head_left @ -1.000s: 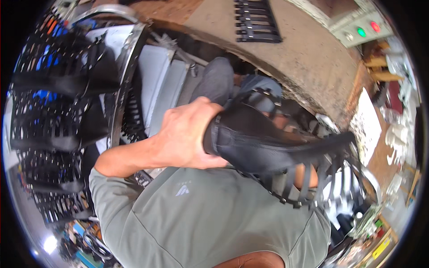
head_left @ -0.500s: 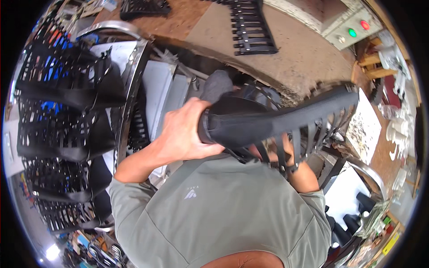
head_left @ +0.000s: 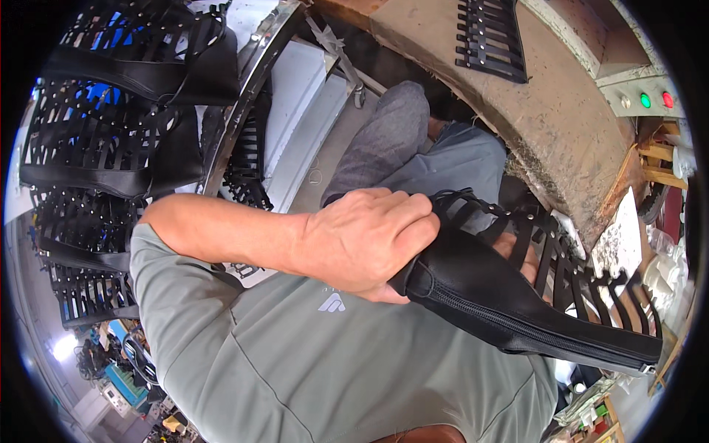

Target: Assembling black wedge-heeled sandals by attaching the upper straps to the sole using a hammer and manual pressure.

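Note:
A black strappy boot upper [head_left: 502,292] lies across my front, slanting down to the right. Along its near side runs a long zip [head_left: 509,323]; several studded straps fan out from the far side. My left hand [head_left: 377,240] is closed around the solid heel end, fingers curled over its edge. Skin of my right hand [head_left: 521,255] shows between the straps at the upper's middle. The straps and leather hide most of that hand, and its fingers cannot be made out.
Several similar black uppers [head_left: 173,166] hang over a metal-framed rack [head_left: 255,85] at the left. Ahead is a worn brown workbench [head_left: 473,96] with another strappy piece [head_left: 493,40] on it. A control box [head_left: 628,96] with red and green buttons stands at the far right.
The upper has swung round: its far-right end has dropped toward me, and the zip side now faces up. My left hand has moved right with it. The view has shifted too.

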`<state>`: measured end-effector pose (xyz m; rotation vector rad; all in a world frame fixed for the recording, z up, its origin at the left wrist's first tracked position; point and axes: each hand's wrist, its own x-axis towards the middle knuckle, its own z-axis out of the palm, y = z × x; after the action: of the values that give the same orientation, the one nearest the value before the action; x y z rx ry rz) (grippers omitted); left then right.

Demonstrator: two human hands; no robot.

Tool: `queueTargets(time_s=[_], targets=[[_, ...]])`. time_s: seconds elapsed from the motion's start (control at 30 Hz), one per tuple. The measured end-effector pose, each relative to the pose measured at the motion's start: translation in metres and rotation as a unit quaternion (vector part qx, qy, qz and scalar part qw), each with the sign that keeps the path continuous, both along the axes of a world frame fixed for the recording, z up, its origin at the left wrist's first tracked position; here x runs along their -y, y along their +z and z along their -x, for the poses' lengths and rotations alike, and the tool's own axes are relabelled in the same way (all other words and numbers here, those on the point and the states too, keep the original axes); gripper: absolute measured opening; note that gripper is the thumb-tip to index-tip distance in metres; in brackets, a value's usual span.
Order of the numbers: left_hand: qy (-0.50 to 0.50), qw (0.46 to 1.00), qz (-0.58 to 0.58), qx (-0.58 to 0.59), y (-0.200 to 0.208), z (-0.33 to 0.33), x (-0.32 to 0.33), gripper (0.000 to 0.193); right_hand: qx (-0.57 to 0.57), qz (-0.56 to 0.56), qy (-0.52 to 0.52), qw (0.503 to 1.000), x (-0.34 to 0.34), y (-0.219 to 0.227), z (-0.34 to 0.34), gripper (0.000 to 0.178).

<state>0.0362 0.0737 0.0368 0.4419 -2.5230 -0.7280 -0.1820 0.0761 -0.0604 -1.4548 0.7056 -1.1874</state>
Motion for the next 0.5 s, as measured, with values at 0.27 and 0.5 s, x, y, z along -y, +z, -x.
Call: queueTargets(time_s=[0.27, 0.5], targets=[[-0.018, 0.999, -0.023, 0.026, -0.008, 0.004, 0.015, 0.072, 0.090, -0.072, -0.048, 0.992, 0.008, 0.000, 0.025, 0.041], [0.020, 0.995, -0.071, 0.065, 0.001, 0.016, 0.042, 0.068, 0.180, -0.103, -0.083, 0.975, 0.023, 0.016, 0.036, 0.043]])
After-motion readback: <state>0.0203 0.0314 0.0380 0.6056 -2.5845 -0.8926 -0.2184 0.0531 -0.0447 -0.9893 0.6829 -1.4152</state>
